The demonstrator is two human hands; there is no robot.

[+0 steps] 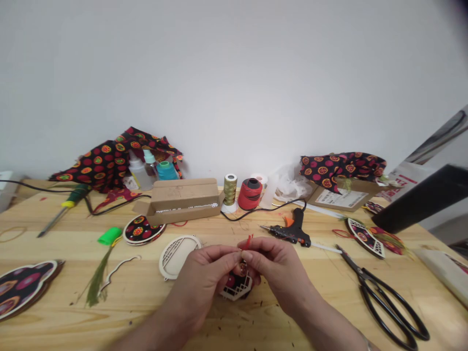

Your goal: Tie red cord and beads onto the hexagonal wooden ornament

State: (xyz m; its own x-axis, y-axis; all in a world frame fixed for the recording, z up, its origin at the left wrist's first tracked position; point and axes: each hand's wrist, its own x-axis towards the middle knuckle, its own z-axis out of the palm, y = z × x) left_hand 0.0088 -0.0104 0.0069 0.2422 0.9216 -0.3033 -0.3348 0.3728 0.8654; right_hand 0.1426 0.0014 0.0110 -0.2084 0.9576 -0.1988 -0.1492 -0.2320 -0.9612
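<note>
My left hand [201, 273] and my right hand [278, 268] meet at the front middle of the table, thumb tips together. Between the pinched fingers a short red cord [249, 240] sticks up. Just below hangs or rests a small fabric-covered ornament [237, 287] with a pale wooden lattice edge; my fingers hide its upper part. Both hands are closed at the cord, and which fingers also touch the ornament cannot be made out. Close to my left hand lies an oval pale wooden frame [166, 258] with slatted cutouts.
A black glue gun [292, 231] and large scissors [383, 297] lie to the right. Thread spools [250, 194] and an open cardboard box [185, 202] stand behind. Leftward are a green tassel [100, 278], a screwdriver [62, 212] and a fabric-covered panel [27, 287].
</note>
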